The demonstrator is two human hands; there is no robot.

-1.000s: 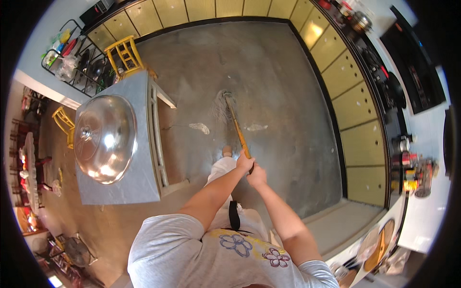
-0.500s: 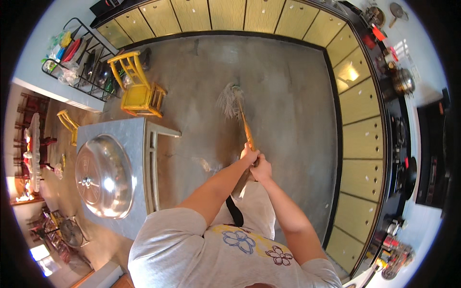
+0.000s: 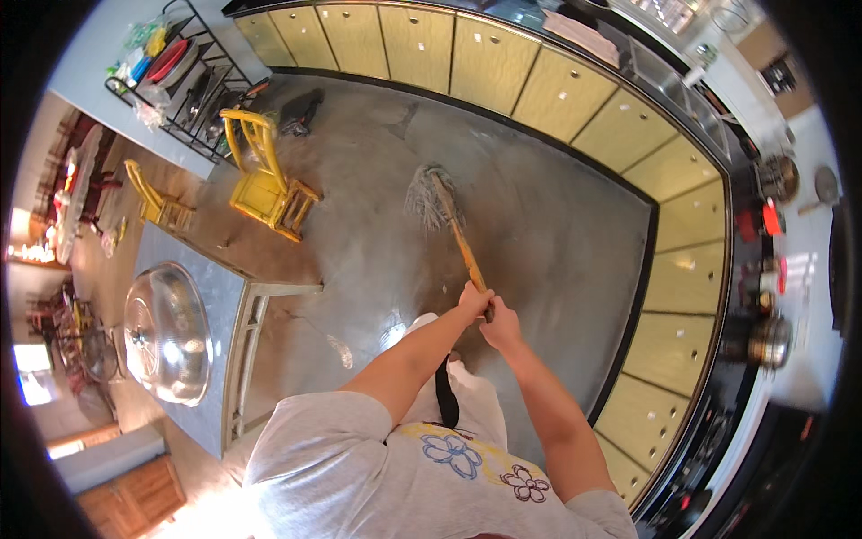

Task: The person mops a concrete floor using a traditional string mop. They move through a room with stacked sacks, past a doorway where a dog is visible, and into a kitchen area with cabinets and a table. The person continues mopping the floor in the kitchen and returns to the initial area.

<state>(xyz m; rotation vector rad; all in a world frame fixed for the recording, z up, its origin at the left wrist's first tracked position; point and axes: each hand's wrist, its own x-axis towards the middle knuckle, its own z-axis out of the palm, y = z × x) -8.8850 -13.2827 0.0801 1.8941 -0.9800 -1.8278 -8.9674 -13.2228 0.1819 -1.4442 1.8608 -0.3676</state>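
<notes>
A string mop with a wooden handle slants away from me, its grey strands spread on the grey concrete floor. My left hand is wrapped round the handle close to its upper end. Just behind it, my right hand closes on the handle's end. Both forearms reach forward from my body, and the hands almost touch each other.
Yellow cabinets line the far and right sides. Left of the mop stands a yellow chair, with a grey-topped table nearer, bearing a shiny domed cover. A black rack stands at the far left.
The view has turned to the right, so the cabinets appear slanted. Both hands still grip the mop, whose strands have been dragged slightly nearer. My feet have shifted.
</notes>
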